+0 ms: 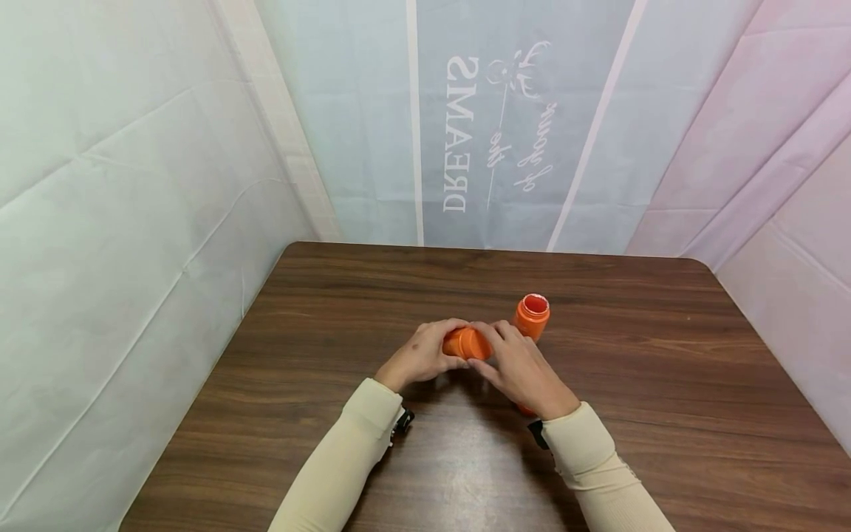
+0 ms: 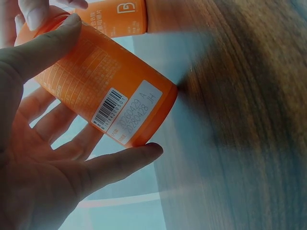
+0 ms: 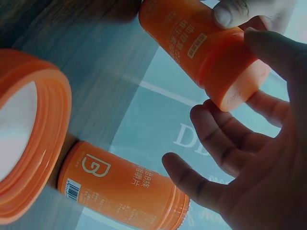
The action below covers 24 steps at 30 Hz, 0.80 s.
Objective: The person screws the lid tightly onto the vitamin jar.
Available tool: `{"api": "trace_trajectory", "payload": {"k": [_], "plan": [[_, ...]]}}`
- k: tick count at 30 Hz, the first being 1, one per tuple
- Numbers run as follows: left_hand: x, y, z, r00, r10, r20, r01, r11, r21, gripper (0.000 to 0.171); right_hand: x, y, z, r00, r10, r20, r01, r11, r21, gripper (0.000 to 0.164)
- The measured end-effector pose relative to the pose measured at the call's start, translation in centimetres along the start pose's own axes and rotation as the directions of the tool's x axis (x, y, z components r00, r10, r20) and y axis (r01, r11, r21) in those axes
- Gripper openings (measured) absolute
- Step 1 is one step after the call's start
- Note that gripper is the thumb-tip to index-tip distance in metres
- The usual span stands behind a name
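An orange pill bottle (image 2: 108, 72) with a barcode label leans at a tilt, its base edge close over the table. My left hand (image 1: 420, 355) holds it round the body, thumb and fingers on opposite sides. At the other end, my right hand (image 1: 521, 366) pinches the bottle's orange screw cap (image 3: 235, 72) between thumb and fingertips. The cap sits on the bottle's neck. Just beyond the right hand stands a second orange bottle (image 1: 532, 319), upright and uncapped, its round mouth showing.
A loose orange cap (image 3: 61, 110) with a white inside is near the right wrist, mostly hidden by the forearm in the head view. The dark wood table (image 1: 346, 295) extends on all sides, with cloth hangings (image 1: 359, 133) behind and beside it.
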State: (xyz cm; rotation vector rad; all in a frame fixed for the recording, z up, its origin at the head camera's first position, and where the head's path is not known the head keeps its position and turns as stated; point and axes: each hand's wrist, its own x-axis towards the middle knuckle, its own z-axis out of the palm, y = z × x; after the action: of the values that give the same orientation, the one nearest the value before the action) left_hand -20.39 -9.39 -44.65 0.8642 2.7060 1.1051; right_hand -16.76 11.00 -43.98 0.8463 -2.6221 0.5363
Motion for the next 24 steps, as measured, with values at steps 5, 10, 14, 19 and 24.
{"api": "trace_trajectory", "payload": {"k": [5,10,14,19,24], "plan": [[0.5,0.5,-0.2,1.000,-0.008,-0.006,0.008,1.000,-0.003,0.056,0.5,0.3,-0.8,0.998,0.043,0.035,-0.043,0.999,0.009,0.058],[0.8,1.0,-0.4,1.000,-0.029,0.003,0.029,0.999,-0.017,0.056,0.8,0.7,-1.4,0.998,0.037,0.053,-0.038,0.999,0.018,0.069],[0.8,1.0,-0.4,1.000,-0.023,0.002,0.023,1.000,-0.019,0.058,0.7,0.9,-1.4,0.999,-0.042,0.028,0.041,0.999,0.032,0.072],[0.8,1.0,-0.5,1.000,-0.015,0.005,0.016,0.999,-0.044,0.054,0.8,1.0,-1.6,0.992,-0.122,0.015,0.122,0.992,0.029,0.067],[0.9,1.0,-0.5,1.000,-0.016,0.007,0.017,0.999,-0.052,0.054,0.9,1.0,-1.7,0.991,-0.131,0.015,0.131,0.991,0.018,0.063]]}}
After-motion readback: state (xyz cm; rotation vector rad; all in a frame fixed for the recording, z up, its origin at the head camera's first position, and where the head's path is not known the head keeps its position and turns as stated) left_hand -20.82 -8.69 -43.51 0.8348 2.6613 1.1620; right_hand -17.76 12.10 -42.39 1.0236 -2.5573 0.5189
